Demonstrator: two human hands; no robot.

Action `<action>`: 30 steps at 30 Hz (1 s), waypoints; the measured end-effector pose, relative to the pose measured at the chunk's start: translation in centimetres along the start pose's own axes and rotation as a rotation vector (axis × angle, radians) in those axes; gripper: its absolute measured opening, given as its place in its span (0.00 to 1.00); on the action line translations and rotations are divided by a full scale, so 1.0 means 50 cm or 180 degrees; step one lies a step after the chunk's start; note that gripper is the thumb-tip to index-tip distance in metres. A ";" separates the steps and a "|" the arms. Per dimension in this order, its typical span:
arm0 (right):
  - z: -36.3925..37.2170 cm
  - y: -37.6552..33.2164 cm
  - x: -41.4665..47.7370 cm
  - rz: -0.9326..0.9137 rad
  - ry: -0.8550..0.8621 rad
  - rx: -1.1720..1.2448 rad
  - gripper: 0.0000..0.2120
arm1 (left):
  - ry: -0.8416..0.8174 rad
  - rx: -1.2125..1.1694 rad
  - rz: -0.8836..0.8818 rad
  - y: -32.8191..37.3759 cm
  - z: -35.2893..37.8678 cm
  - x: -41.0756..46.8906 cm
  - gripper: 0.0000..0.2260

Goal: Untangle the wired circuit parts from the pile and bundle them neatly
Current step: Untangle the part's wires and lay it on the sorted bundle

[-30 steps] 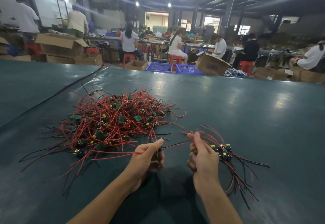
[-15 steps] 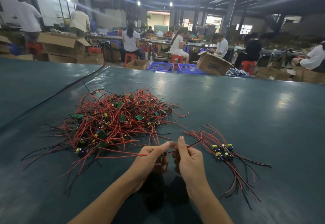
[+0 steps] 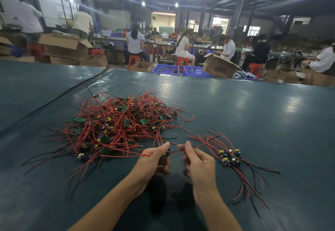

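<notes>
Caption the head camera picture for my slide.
One circuit part gripped in the left hand, its wire pinched by the right hand, between the tangled pile and a small sorted bundle.

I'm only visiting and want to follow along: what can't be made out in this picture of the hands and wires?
All in the head view:
- Circuit part: fingers of the left hand cover most of it.
- Wire: hidden where the right hand pinches it.
- Pile: wires too tangled and thin to trace or count.
- Small group: too small to tell whether anything ties it.
- Forearms: cut off by the bottom edge.
</notes>
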State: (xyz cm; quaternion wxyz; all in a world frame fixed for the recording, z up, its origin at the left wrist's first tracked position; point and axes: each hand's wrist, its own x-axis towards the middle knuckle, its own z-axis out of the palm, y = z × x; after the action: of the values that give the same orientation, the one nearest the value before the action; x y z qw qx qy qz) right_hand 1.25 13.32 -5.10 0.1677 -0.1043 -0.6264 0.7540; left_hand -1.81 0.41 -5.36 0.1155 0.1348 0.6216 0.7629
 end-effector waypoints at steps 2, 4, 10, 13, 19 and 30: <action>-0.011 -0.011 0.010 0.0059 0.0279 0.0455 0.15 | 0.0018 -0.0049 0.0014 0.005 -0.003 0.001 0.17; -0.024 -0.019 0.017 0.0041 0.0518 0.0684 0.17 | 0.0014 -0.0046 0.0039 0.007 -0.009 0.001 0.17; -0.017 -0.009 0.002 -0.0098 -0.0159 0.0174 0.20 | 0.0019 -0.0147 -0.0021 0.000 -0.012 0.001 0.23; 0.008 0.010 -0.021 -0.0426 -0.1063 -0.0421 0.26 | -0.0074 -0.0033 -0.0162 -0.009 -0.004 -0.001 0.26; 0.015 0.011 -0.025 -0.0712 -0.0917 -0.0797 0.27 | 0.0114 0.0552 -0.0026 -0.006 -0.010 -0.004 0.35; -0.042 -0.003 0.031 0.0650 0.0862 0.0209 0.25 | 0.0914 0.0104 0.0310 0.008 -0.038 0.011 0.32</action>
State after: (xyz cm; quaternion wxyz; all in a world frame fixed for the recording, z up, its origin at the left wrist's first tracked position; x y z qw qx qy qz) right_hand 0.63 15.82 -5.25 0.1765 -0.2626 -0.5593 0.7662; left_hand -2.99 -1.19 -5.32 -0.0139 0.0563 0.6368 0.7689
